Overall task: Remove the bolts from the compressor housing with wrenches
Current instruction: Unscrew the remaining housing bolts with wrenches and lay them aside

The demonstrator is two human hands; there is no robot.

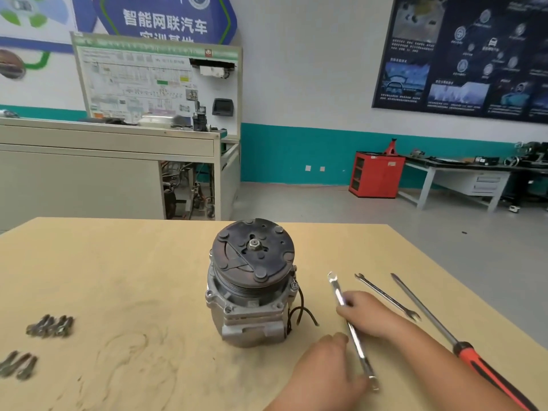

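Your right hand (363,314) pinches the wrench (355,335), three o'clock of the compressor (252,286); left hand (326,375) grip: cannot tell. Unbraced, the compressor could tip.

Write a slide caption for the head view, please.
Right hand holds a silver steel wrench beside the grey metal compressor; left hand nearby.

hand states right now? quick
Left hand: at the lower end of the wrench; grip cannot be told.
Right hand: pinching the same wrench's upper shaft.

blue wall sign (166,20), reads 智能网联汽车
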